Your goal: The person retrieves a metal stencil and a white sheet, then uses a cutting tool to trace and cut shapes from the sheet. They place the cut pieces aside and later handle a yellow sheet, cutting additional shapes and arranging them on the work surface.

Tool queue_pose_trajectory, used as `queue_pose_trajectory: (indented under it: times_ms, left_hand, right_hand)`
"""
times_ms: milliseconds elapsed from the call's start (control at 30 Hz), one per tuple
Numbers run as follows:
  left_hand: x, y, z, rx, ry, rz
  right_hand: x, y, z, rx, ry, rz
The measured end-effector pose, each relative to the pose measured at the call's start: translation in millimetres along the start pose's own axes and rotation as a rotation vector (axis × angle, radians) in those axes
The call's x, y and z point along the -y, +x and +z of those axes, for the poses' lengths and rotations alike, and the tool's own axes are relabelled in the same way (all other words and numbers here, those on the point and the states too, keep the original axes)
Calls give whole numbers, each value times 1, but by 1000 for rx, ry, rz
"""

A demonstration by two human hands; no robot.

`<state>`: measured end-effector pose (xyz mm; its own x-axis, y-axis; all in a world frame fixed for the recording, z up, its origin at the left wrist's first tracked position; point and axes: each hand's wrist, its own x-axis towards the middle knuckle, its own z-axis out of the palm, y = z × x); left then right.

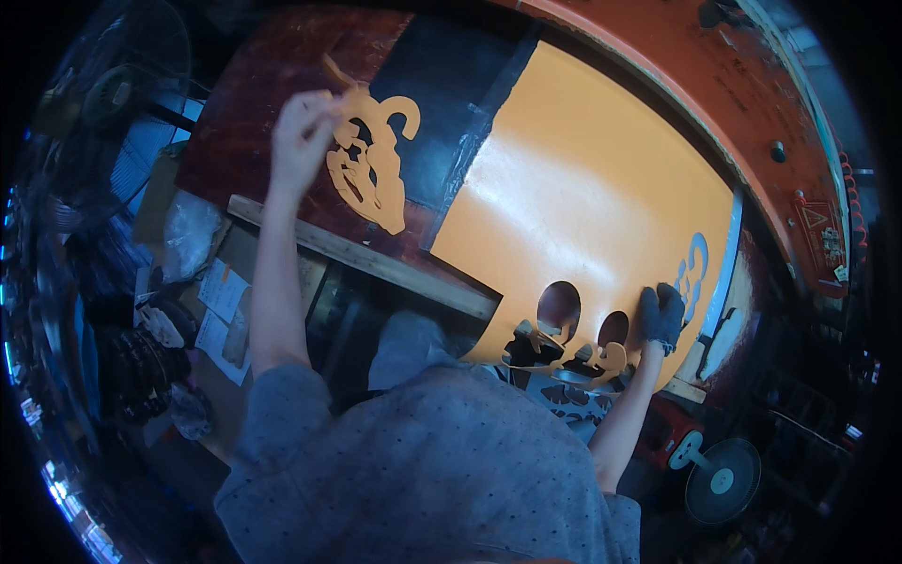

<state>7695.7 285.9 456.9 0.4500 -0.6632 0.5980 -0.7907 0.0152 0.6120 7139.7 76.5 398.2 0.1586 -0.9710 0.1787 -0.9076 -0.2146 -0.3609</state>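
A large glossy orange sheet (583, 160) lies on the table, with round holes and curled openings cut through its near and right parts. My right hand (661, 320), in a dark glove, rests on it between a round hole and a row of curved cuts, thumb and fingers slightly apart. To the left, flat orange cut-out pieces (381, 174) with curling outlines lie in an overlapping cluster. My bare left hand (305, 132) is at their upper left edge, fingers curled in and partly blurred. What those fingers pinch cannot be made out.
An orange-red machine beam (648, 56) runs along the far side of the dark red table (272, 113). A wooden strip (366, 263) edges the near side. Fans stand at left (117, 94) and lower right (722, 481). Papers (223, 291) and plastic bags lie at left.
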Motion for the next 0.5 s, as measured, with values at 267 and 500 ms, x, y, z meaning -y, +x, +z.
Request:
queue_pose_trajectory:
  times_ms: [267, 500]
  left_hand:
    - [-22, -109, 29, 421, 419, -80]
    - [-60, -120, 52, 46, 435, 29]
  right_hand:
    - [9, 8, -4, 122, 71, 149]
    - [27, -15, -17, 115, 105, 90]
